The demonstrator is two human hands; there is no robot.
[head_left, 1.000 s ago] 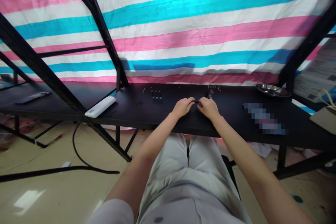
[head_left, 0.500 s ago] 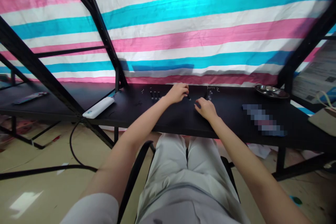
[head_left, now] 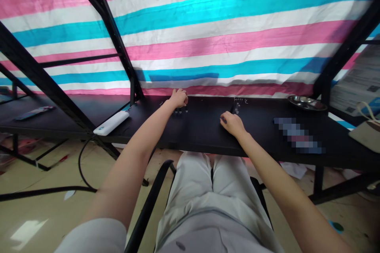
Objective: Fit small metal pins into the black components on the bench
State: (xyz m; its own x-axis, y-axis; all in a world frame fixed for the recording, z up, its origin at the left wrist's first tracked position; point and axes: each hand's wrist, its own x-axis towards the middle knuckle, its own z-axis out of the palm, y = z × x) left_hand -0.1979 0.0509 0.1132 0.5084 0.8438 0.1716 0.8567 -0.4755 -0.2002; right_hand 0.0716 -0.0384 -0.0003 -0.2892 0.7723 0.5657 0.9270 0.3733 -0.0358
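Note:
My left hand is closed at the back of the black table, its fingertips pinching a small black stick with a pale end. Right beside it, partly covered by the hand, stand several similar black sticks in a short row. My right hand rests on the table with its fingers curled in; whether anything is inside them is hidden. Just behind that hand lies a small cluster of dark pieces with pale ends. A row of tiny whitish bits sits behind the cluster.
To the right are a round metal dish and a blurred-out flat item. A white oblong device lies at the left, beside a slanting black frame post. A striped sheet hangs behind the table.
My left hand has moved left with the black stick, from mid-table to the row of sticks. My right hand has stayed in place.

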